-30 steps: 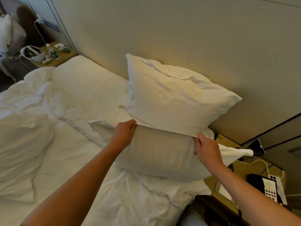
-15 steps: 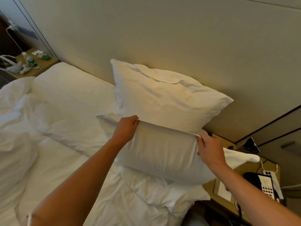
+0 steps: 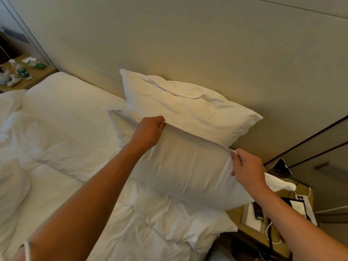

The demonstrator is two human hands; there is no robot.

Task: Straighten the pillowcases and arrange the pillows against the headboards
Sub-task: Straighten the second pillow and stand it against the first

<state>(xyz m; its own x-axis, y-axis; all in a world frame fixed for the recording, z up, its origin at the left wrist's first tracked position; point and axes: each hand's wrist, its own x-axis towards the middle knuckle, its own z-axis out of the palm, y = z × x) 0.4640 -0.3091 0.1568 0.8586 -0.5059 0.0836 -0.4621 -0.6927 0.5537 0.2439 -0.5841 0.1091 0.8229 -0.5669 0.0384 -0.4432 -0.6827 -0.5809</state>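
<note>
Two hands, left hand (image 3: 148,131) and right hand (image 3: 247,166), pinching front pillow's (image 3: 188,170) top edge, hiding rear pillow's (image 3: 180,106) base

The bed (image 3: 56,194) carries a rumpled duvet (image 3: 160,223) and three white pillows (image 3: 184,106).

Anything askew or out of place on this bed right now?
Yes. The front pillow overhangs the bed's right edge above the nightstand, held by the left hand and right hand. The duvet lies rumpled.
</note>
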